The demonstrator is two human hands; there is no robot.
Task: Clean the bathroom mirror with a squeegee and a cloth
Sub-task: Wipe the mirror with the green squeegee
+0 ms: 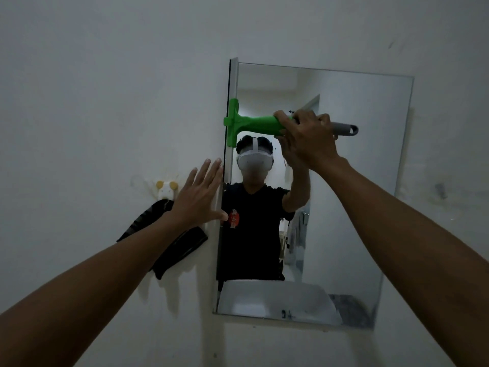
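Observation:
A frameless rectangular mirror hangs on the white wall. A green squeegee with a grey handle end lies sideways against it, its long blade standing upright along the mirror's left edge. My right hand grips the squeegee's handle in front of the glass. My left hand rests flat on the wall, fingers spread, its thumb touching the mirror's left edge. A dark cloth hangs on the wall below my left wrist, partly hidden by my forearm.
A small white and yellow wall hook holds the dark cloth, left of the mirror. The mirror reflects a person in a black shirt, a white basin and a doorway. White wall surrounds the mirror on all sides.

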